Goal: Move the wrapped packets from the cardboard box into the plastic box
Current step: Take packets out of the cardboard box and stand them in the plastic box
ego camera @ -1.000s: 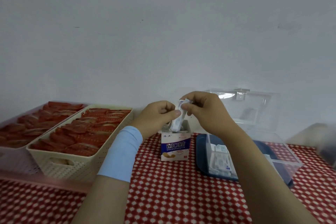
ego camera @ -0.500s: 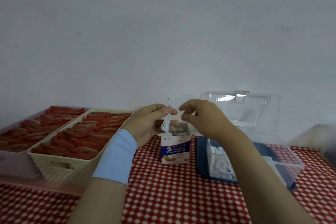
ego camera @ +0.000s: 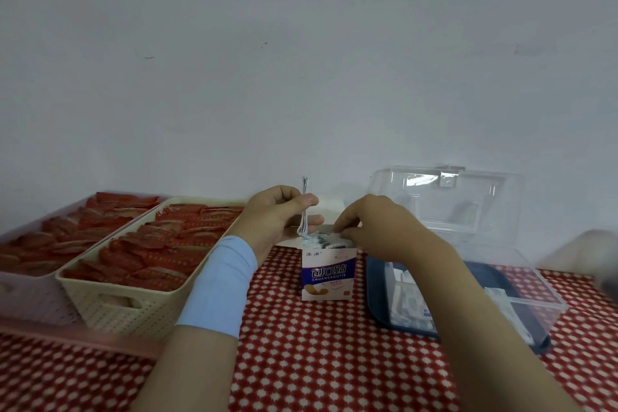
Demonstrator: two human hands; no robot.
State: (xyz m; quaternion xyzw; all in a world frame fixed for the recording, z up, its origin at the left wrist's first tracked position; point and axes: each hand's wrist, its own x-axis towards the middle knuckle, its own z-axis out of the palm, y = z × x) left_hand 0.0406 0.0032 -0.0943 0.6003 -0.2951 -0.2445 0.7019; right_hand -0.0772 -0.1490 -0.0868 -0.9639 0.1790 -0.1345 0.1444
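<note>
A small white and blue cardboard box [ego camera: 327, 274] stands open on the red checked cloth, with white wrapped packets [ego camera: 321, 239] showing at its top. My left hand [ego camera: 279, 217] grips a thin stack of wrapped packets [ego camera: 304, 207] upright, just left of the box's mouth. My right hand [ego camera: 378, 227] reaches down into the box's opening, its fingertips pinching at the packets there. To the right sits the clear plastic box [ego camera: 521, 281] on a dark blue tray [ego camera: 376, 304], its lid raised; several packets [ego camera: 409, 301] lie inside.
Two baskets full of red wrapped items stand at the left: a cream one [ego camera: 133, 304] and a pale one [ego camera: 23, 291] beyond it. A white wall rises behind the table. A blurred grey object [ego camera: 598, 254] lies at the far right edge.
My right hand let go of the packets and dropped into the cardboard box's opening. My left hand keeps the packets and has raised them upright.
</note>
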